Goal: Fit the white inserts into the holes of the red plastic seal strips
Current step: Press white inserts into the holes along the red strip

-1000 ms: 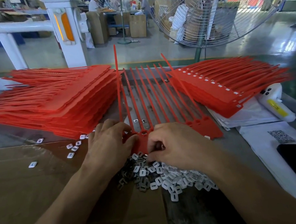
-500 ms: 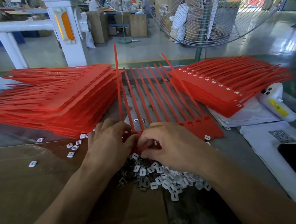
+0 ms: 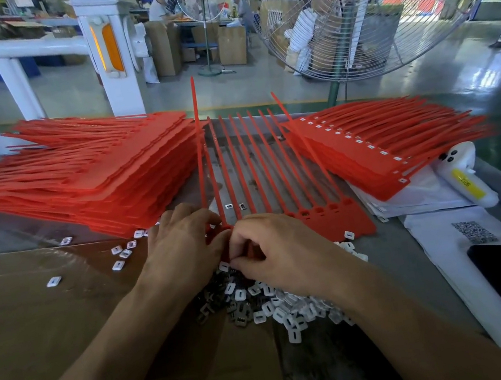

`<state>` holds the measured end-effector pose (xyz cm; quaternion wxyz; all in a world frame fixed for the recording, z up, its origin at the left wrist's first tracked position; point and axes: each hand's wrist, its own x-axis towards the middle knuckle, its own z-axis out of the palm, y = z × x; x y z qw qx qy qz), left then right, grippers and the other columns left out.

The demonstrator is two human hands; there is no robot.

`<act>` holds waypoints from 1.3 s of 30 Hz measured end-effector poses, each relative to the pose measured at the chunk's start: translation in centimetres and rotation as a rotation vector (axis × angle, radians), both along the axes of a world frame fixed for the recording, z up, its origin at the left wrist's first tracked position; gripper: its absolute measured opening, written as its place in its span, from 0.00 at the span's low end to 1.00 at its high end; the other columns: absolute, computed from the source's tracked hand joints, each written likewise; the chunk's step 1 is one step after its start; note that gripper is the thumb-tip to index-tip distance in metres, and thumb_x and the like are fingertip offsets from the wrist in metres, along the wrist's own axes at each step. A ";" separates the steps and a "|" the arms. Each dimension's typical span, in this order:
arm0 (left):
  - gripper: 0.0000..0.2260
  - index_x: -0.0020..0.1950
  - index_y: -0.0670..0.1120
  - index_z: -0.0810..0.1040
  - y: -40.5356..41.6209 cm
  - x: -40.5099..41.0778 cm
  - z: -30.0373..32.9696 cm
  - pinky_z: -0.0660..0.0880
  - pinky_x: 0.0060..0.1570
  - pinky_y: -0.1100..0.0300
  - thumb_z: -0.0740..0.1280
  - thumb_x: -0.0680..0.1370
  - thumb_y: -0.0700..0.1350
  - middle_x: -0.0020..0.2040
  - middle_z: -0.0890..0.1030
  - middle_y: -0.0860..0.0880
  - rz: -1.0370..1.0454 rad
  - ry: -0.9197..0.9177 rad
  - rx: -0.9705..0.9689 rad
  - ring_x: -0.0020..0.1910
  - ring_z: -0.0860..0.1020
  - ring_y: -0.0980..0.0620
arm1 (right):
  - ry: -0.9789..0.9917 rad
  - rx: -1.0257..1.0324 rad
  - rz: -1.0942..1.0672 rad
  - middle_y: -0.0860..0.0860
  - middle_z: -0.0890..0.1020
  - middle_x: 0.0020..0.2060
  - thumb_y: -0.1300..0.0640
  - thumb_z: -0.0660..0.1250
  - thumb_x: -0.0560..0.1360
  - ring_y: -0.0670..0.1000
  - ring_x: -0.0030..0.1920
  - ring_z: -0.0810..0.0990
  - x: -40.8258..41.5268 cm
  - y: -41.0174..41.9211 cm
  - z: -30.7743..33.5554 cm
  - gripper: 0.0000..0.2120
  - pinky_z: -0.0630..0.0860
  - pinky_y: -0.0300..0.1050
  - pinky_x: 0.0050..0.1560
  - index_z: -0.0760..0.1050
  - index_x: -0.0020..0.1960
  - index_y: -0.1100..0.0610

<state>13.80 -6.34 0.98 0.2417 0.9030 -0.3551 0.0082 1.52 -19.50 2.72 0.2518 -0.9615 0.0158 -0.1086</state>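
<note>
Both hands (image 3: 186,248) (image 3: 281,250) pinch the red seal strip's (image 3: 338,219) near-left edge.

left hand (image 3: 183,248): bare, no glove, ring or watch seen | right hand (image 3: 285,254): bare, no glove, ring or watch seen | forearms: bare up to the frame edge, no sleeve seen | nails: cannot be made out

both hands (image 3: 183,248) (image 3: 284,250) pinch the red seal strip (image 3: 338,220) above white inserts (image 3: 280,312).
</note>
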 end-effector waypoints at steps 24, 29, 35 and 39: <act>0.17 0.66 0.58 0.78 0.2 0.1 0.0 0.59 0.71 0.48 0.66 0.79 0.61 0.68 0.72 0.55 -0.004 0.016 -0.017 0.70 0.65 0.51 | -0.213 0.358 -0.744 0.44 0.85 0.32 0.56 0.70 0.79 0.44 0.29 0.82 -2.1 -9.1 -0.4 0.07 0.76 0.40 0.29 0.82 0.43 0.50; 0.17 0.65 0.58 0.78 0.2 0.1 0.0 0.59 0.72 0.48 0.66 0.79 0.62 0.68 0.72 0.55 -0.004 0.019 -0.018 0.70 0.65 0.51 | -0.120 0.282 -0.745 0.46 0.84 0.31 0.51 0.73 0.77 0.44 0.32 0.82 -2.2 -9.4 -0.6 0.08 0.71 0.36 0.29 0.82 0.40 0.49; 0.17 0.65 0.59 0.77 0.2 0.2 0.0 0.58 0.72 0.48 0.66 0.79 0.62 0.68 0.72 0.55 -0.006 0.026 -0.019 0.71 0.65 0.51 | -0.003 0.223 -0.730 0.49 0.84 0.33 0.51 0.70 0.79 0.50 0.33 0.82 -1.9 -9.5 -0.6 0.09 0.74 0.44 0.33 0.81 0.41 0.49; 0.17 0.65 0.58 0.78 0.2 0.2 0.0 0.59 0.73 0.47 0.66 0.79 0.62 0.68 0.72 0.55 -0.003 0.029 -0.030 0.70 0.65 0.51 | 0.045 0.177 -0.741 0.47 0.82 0.29 0.51 0.68 0.80 0.47 0.31 0.79 -1.7 -9.6 -0.6 0.09 0.69 0.43 0.33 0.83 0.43 0.50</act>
